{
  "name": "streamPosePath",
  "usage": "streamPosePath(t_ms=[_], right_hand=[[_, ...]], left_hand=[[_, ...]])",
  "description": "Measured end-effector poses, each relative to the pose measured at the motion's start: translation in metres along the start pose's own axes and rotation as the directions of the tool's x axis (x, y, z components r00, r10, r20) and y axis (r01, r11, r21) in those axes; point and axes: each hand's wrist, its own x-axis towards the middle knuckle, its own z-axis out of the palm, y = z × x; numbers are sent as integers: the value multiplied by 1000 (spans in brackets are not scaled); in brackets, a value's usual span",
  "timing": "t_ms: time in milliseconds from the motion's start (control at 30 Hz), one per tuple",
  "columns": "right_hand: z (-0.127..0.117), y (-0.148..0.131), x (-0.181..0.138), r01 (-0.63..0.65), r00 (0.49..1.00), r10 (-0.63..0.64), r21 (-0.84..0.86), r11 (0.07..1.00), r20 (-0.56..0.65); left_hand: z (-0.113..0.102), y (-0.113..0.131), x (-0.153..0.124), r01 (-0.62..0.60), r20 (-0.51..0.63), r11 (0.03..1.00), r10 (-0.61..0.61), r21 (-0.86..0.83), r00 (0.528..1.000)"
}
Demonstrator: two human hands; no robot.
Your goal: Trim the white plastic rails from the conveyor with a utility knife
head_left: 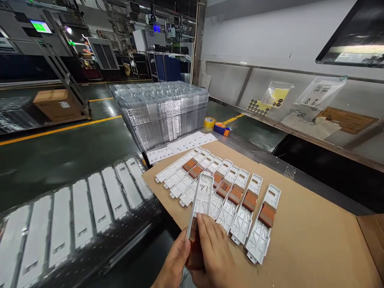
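Hey, quick look at what you've got rn: both hands are full with the same part. Your L hand has its grip wrapped on the left side of the held strip, thumb up against the edge, and your R hand is grasping it from the other side, fingers laid over the brown block near the lower end. Strip's tilted, far end up, in front of the middle of the row of strips on the cardboard sheet, toward its near edge. Can't tell if it's touching any of them, or how well the block sits, bc your fingers cover most of it. Main risk imo: the row's packed tight toward the cardboard's left edge, so if the held strip dips it could knock a neighbor & shove the lot askew. The strip nearest the right edge has room around it, so prob. less of an issue there. Also, if the block isn't fully seated, easing the R fingers or tipping the strip could let it slide out. Squeezing too hard could flex the thin-looking white walls, too. FYI the label sheet lies along the cardboard's far-left corner, w/ the clear tray stack just behind; a stray elbow or a strip shoved that way might drag the labels. Tray of white strips sits past the left edge, so anything slipping off there might land on those & scuff them.
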Motion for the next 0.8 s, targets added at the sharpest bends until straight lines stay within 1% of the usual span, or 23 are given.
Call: streamPosePath(t_ms=[100,167,233,267,300,333,367,400,433,467,500,533,600,700,733,800], right_hand=[[5,1,-4,-24,999,24,26,999,-23],[8,2,-8,-32,999,33,89,995,-12],[9,3,-11,-66,998,63,237,969,19],[9,4,-11,-114,993,112,329,937,24],[9,4,-9,-188,981,195,413,891,27],[9,4,-6,-283,952,305,478,831,33],[10,3,-1,-383,904,426,523,761,43],[11,2,5,-476,841,539,550,687,54],[14,0,12,-544,778,624,567,618,67],[16,-2,20,-588,729,680,582,562,80],[19,-4,27,-606,700,709,599,524,87],[22,-6,34,-603,689,720,617,505,85],[28,-9,45,-580,698,713,641,503,72],[38,-12,55,-558,709,704,651,514,52],[42,-13,58,-560,707,706,651,512,53],[51,-15,63,-571,702,709,648,504,67]], left_hand=[[1,1,0,-31,4,999,31,43,1000],[2,3,0,-39,50,999,38,23,998],[4,4,-1,-27,93,1000,28,-15,995],[5,4,-2,-14,100,1000,17,-26,995],[6,3,-2,-1,97,1000,3,-25,995],[6,2,-3,11,87,1000,-10,-8,996],[6,0,-4,17,76,1000,-19,24,997],[6,-1,-4,17,67,997,-21,70,998],[5,-2,-4,11,54,992,-18,126,998],[3,-3,-4,-3,35,981,-4,192,999],[1,-3,-3,-26,15,963,22,267,1000],[-1,-2,-2,-52,-2,937,56,345,998],[-6,1,1,-102,-28,875,131,473,991],[-14,5,5,-162,-8,819,200,550,980],[-17,5,7,-160,-21,809,207,566,978],[-24,1,10,-112,-97,789,212,604,972]])
